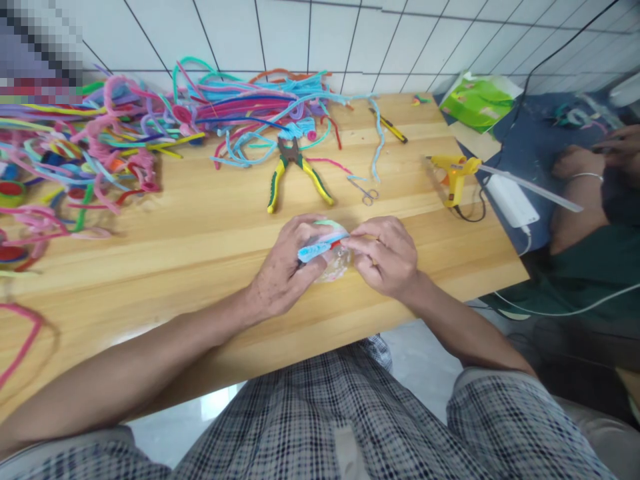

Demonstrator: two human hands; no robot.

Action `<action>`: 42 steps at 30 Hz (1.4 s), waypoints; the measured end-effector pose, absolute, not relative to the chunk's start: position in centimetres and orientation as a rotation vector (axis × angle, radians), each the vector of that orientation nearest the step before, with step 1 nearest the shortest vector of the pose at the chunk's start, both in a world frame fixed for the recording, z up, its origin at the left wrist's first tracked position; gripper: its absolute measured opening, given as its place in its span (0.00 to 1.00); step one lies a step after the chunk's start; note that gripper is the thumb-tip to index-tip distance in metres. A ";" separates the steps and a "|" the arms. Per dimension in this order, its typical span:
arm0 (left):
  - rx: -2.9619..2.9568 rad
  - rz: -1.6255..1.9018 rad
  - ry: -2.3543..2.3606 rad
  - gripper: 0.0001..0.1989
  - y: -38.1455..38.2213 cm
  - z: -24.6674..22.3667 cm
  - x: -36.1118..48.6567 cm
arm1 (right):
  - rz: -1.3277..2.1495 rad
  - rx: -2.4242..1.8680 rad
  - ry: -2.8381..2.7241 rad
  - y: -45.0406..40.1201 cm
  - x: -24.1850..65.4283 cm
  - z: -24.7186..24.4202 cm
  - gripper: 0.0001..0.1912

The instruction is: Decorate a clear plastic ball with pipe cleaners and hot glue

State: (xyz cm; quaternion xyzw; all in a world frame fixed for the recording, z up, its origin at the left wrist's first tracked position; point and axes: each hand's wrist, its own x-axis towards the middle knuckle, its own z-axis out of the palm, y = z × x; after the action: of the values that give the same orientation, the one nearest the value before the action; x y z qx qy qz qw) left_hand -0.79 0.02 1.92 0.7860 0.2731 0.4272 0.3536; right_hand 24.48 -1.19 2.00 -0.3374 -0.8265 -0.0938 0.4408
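My left hand (285,270) is closed around a small fuzzy piece made of light blue pipe cleaner (314,251), with pink and pale green beside it. My right hand (383,257) pinches the far end of that piece, its fingertips close to a short red bit (335,244). Below and between both hands shows a clear, shiny plastic object (336,265); the fingers hide much of it, and I cannot tell its kind. Beyond my hands, pliers with yellow and green handles (293,163) lie spread apart. Small scissors (370,196) rest to their right.
A tangle of coloured pipe cleaners (125,133) covers the back left of the wooden table (200,230). To the right are a yellow utility knife (394,129), a yellow glue gun (454,175), a white power strip (513,200) and a green packet (477,100). Another person's arm (583,187) is at far right.
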 end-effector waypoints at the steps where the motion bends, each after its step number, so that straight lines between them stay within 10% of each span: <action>1: 2.033 1.106 0.711 0.17 0.0 1.9 -0.8 | -0.248 -0.835 -2.054 -1.3 24.5 2.0 0.24; 24: 1.989 1.080 0.705 0.17 0.1 2.5 -0.6 | 0.041 -0.735 -2.170 -1.2 24.1 1.4 0.30; 34: 1.440 1.032 0.559 0.44 1.5 1.6 -1.1 | 0.268 -0.871 -2.135 -0.8 25.1 0.2 0.39; 42: 1.329 1.100 0.544 0.45 1.5 1.8 -0.6 | 0.501 -0.878 -1.928 -0.3 25.1 -1.3 0.38</action>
State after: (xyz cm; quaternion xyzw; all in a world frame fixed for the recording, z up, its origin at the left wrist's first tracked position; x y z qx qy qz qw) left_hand -0.63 1.48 1.81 0.5775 0.2366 0.4781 0.6180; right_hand 25.12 -0.33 -1.31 -0.3575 -0.7845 0.2041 0.4638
